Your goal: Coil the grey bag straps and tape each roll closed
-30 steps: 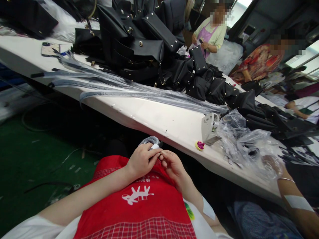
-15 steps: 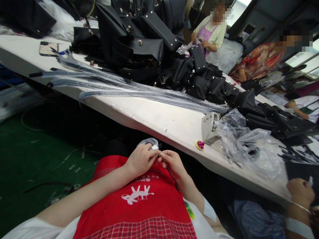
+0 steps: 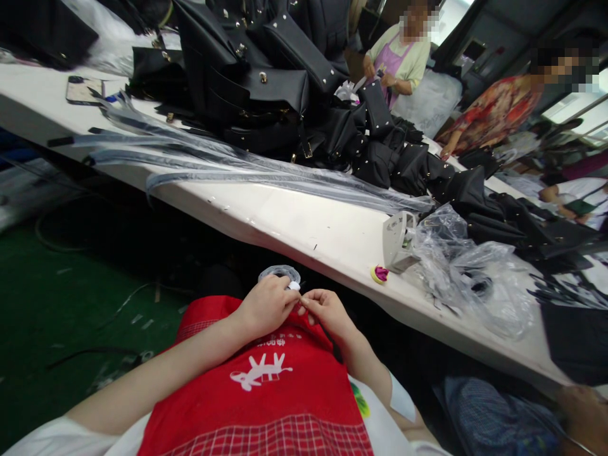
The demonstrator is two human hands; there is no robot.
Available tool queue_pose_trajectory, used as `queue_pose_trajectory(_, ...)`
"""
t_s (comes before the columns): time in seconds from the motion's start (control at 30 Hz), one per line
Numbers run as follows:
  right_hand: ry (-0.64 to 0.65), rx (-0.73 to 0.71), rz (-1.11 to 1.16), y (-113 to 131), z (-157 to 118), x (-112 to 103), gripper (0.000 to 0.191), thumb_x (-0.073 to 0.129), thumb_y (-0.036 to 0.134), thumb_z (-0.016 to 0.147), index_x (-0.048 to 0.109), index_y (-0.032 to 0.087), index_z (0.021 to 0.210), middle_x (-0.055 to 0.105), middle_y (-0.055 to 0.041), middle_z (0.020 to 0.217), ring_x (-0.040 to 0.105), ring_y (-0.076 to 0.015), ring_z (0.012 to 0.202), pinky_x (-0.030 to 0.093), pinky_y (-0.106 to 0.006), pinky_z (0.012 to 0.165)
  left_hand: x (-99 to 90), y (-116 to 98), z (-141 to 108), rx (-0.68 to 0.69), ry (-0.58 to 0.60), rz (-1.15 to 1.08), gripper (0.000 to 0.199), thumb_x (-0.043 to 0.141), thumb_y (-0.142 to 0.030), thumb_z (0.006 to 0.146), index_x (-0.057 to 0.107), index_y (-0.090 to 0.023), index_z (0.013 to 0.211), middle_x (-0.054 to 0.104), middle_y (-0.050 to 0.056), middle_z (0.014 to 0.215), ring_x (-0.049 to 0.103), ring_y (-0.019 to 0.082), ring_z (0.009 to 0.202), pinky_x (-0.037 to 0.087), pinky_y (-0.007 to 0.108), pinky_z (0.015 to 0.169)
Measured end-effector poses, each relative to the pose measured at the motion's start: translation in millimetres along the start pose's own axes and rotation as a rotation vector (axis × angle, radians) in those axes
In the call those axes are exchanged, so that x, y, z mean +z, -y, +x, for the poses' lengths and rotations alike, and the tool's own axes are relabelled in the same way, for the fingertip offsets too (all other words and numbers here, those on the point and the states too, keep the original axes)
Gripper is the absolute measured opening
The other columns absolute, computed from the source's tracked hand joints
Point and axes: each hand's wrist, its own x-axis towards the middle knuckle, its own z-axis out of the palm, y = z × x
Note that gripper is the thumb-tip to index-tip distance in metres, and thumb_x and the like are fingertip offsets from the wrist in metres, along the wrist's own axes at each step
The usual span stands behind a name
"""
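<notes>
My left hand (image 3: 266,305) is closed in front of the red apron, around a coiled strap in clear plastic (image 3: 280,272). The loop of the coil shows above its knuckles, and a small white piece (image 3: 293,285) pokes out by the fingers. Fingertip to fingertip with it, my right hand (image 3: 327,310) makes a pinch; whatever lies between its thumb and finger is too small to make out. Both hands are below the near edge of the white table (image 3: 285,218). Long plastic-sleeved straps (image 3: 266,174) lie along the table top.
Black handbags (image 3: 280,88) are heaped along the table. A white tape dispenser (image 3: 398,240), a small yellow-rimmed roll (image 3: 379,274) and crumpled clear plastic bags (image 3: 489,285) sit to the right. A phone (image 3: 84,90) lies far left. Co-workers stand across the table; another person's arm (image 3: 582,418) is at lower right.
My hands stay together, nearly in place; slightly more of the coil shows above the left one. At lower right, the neighbouring person's hand has dropped from the table edge.
</notes>
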Motion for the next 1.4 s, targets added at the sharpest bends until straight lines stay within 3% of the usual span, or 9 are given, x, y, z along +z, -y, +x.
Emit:
queue_pose_trajectory(0.27,0.031,0.043,0.166,1.0,-1.4,2.4,0.033,0.073,0.043,0.072,0.063,0.012,0.072,0.064,-0.002,0.058,0.05,-0.0054,0.039,0.033,-0.015,0.038,0.2,-10.2,-3.2,-0.026,-0.123,0.116,0.017,0.052,-0.026,0.087,0.065,-0.021,0.077,0.056,0.006,0.074,0.053,0.024,0.073,0.041,0.038,0.071)
queue_pose_trajectory(0.47,0.107,0.133,0.389,0.1,-7.3,-3.8,0.03,0.078,0.037,0.068,0.062,0.011,0.069,0.062,-0.0004,0.053,0.049,-0.0053,0.036,0.03,-0.013,0.035,-8.4,3.6,-0.7,-0.113,-0.245,0.193,0.016,0.051,-0.018,0.085,0.067,-0.018,0.084,0.057,0.008,0.074,0.054,0.024,0.073,0.042,0.038,0.073)
queue_pose_trajectory(0.57,0.071,0.05,0.406,-0.6,-8.4,-6.2,0.027,0.077,0.035,0.071,0.064,0.011,0.072,0.063,-0.0007,0.055,0.049,-0.0046,0.038,0.031,-0.013,0.037,-7.0,9.8,-0.2,-0.208,-0.301,-0.03,0.02,0.048,-0.023,0.09,0.068,-0.02,0.092,0.059,0.007,0.08,0.056,0.021,0.073,0.043,0.035,0.07)
queue_pose_trajectory(0.67,0.032,-0.005,0.445,-0.7,-7.1,-6.5,0.025,0.076,0.035,0.072,0.065,0.012,0.077,0.062,0.0002,0.056,0.046,-0.0036,0.038,0.031,-0.013,0.037,-0.5,7.3,-1.6,-0.209,-0.283,-0.327,0.018,0.051,-0.026,0.09,0.069,-0.023,0.094,0.062,0.005,0.085,0.058,0.018,0.075,0.045,0.031,0.07)
queue_pose_trajectory(0.8,0.04,0.006,0.464,-0.3,-5.2,-4.6,0.025,0.076,0.035,0.072,0.065,0.013,0.077,0.06,0.0013,0.054,0.042,-0.0034,0.037,0.028,-0.014,0.037,5.1,-1.4,-3.4,-0.157,-0.263,-0.411,0.018,0.057,-0.027,0.086,0.068,-0.023,0.099,0.061,0.005,0.087,0.058,0.019,0.079,0.046,0.032,0.075)
queue_pose_trajectory(1.03,0.104,0.07,0.465,-1.1,-4.8,0.9,0.024,0.075,0.033,0.072,0.064,0.011,0.073,0.058,0.0016,0.053,0.042,-0.0029,0.037,0.027,-0.013,0.037,5.9,-3.1,-2.7,-0.055,-0.274,-0.226,0.019,0.05,-0.024,0.089,0.068,-0.022,0.091,0.059,0.006,0.081,0.056,0.02,0.076,0.044,0.034,0.072)
queue_pose_trajectory(1.2,0.023,0.071,0.473,4.5,-8.0,5.7,0.025,0.077,0.033,0.07,0.061,0.013,0.068,0.058,0.0025,0.05,0.042,-0.0037,0.037,0.028,-0.014,0.036,0.4,-8.4,-4.2,-0.002,-0.283,0.094,0.021,0.046,-0.023,0.09,0.068,-0.02,0.091,0.056,0.007,0.075,0.052,0.023,0.072,0.043,0.038,0.07)
queue_pose_trajectory(1.4,-0.012,-0.016,0.426,6.5,-9.7,3.9,0.028,0.077,0.037,0.07,0.062,0.014,0.071,0.059,0.0017,0.051,0.044,-0.0052,0.036,0.03,-0.015,0.036,-3.2,-3.2,-3.6,-0.046,-0.336,0.146,0.024,0.045,-0.019,0.091,0.067,-0.02,0.101,0.056,0.008,0.076,0.053,0.023,0.073,0.044,0.039,0.073)
